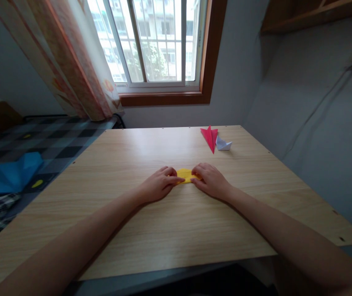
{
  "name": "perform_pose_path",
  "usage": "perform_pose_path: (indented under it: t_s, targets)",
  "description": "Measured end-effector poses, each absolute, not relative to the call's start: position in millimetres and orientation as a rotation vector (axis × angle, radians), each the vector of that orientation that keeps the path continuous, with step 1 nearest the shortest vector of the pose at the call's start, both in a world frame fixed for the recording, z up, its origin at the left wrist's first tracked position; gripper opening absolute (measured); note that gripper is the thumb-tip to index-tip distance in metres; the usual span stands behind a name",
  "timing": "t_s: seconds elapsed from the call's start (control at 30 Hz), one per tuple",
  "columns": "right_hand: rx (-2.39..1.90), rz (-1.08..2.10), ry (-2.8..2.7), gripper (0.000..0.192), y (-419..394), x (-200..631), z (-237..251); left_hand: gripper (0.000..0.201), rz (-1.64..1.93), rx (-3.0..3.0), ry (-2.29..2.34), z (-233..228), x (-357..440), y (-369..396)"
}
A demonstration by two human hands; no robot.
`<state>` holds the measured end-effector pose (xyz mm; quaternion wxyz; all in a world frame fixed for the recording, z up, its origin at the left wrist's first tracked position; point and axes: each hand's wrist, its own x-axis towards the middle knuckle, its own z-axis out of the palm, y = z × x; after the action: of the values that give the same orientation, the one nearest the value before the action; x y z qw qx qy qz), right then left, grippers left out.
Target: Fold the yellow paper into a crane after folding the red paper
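Observation:
A small piece of folded yellow paper point(184, 175) lies low over the middle of the wooden table, between my two hands. My left hand point(163, 183) grips its left end, with the thumb along the near edge and the fingers curled at the far side. At the right end, my right hand point(209, 179) pinches the paper between thumb and curled fingers. Both ends of the paper are partly hidden by the fingers.
Toward the table's point(145, 144) far right lie a red paper plane point(210, 139) and a white paper boat point(223, 144), side by side. Left of the table, a blue folded paper point(15, 170) rests on a checked bed point(65, 135). A window is behind.

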<state>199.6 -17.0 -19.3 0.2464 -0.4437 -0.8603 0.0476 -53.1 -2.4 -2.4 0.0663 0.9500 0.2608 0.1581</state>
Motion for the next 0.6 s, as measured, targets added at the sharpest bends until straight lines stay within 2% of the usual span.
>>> perform_pose_path:
  t_s: [0.6]
  targets:
    - [-1.36, 0.095, -2.281, 0.013, -18.2, 191.1, -23.0, 0.028, 0.398, 3.082, 0.741, 2.5, -49.4, -8.8]
